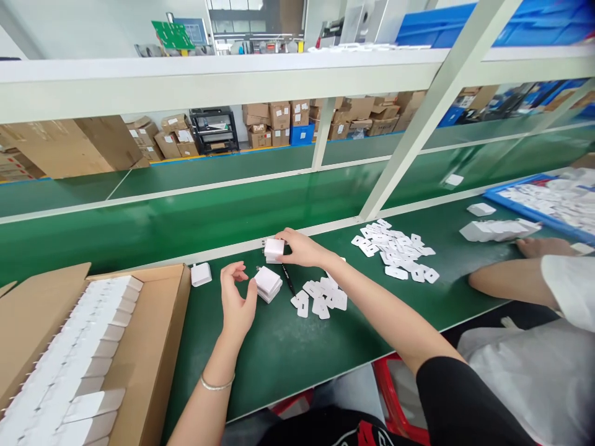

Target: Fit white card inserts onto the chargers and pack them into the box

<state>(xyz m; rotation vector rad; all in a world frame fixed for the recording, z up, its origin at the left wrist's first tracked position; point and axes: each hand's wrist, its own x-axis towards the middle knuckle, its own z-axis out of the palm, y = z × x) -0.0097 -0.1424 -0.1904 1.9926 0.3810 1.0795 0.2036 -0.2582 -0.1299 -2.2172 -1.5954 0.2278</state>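
My right hand [300, 249] grips a white plug-in charger [274, 248] near the back edge of the green bench; its metal prongs point left. Whether one or two chargers are in that grip I cannot tell. My left hand [238, 298] is open, fingers curved and apart, beside a small stack of white chargers [268, 282]. The thumb is very close to that stack; contact is unclear. A black pen [288, 280] lies just right of the stack. Next to it is a loose pile of flat white plates with slots [325, 294].
A cardboard box [160, 347] with rows of white chargers stands at left, and a single charger [201, 274] lies beside it. Farther right are a larger heap of plates [395, 251], a row of chargers [497, 230], a blue tray [515, 201] and a co-worker's arm [511, 277]. A slanted post [418, 130] rises behind.
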